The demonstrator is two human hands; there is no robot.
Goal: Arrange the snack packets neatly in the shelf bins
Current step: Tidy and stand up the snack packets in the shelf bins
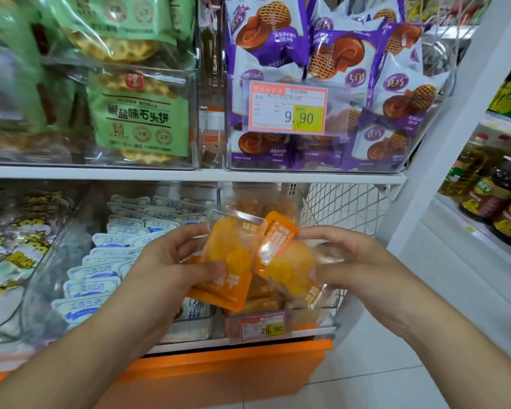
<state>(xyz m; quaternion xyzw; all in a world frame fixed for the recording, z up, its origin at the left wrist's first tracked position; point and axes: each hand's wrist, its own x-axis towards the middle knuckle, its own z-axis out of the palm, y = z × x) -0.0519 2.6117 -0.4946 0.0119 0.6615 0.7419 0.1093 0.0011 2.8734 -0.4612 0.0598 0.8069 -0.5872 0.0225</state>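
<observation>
Orange-and-clear dried fruit packets (242,258) sit below purple-and-white waffle biscuit packets (337,57). Green cracker packets (139,119) and pale blue-and-white packets (101,273) fill neighbouring bins.

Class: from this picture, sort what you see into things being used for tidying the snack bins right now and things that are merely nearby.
In use: left hand holding one orange packet; right hand holding another orange packet; the clear bin of orange packets below them.

Merely nearby: purple packets; green packets; blue-and-white packets; oil bottles.
</observation>
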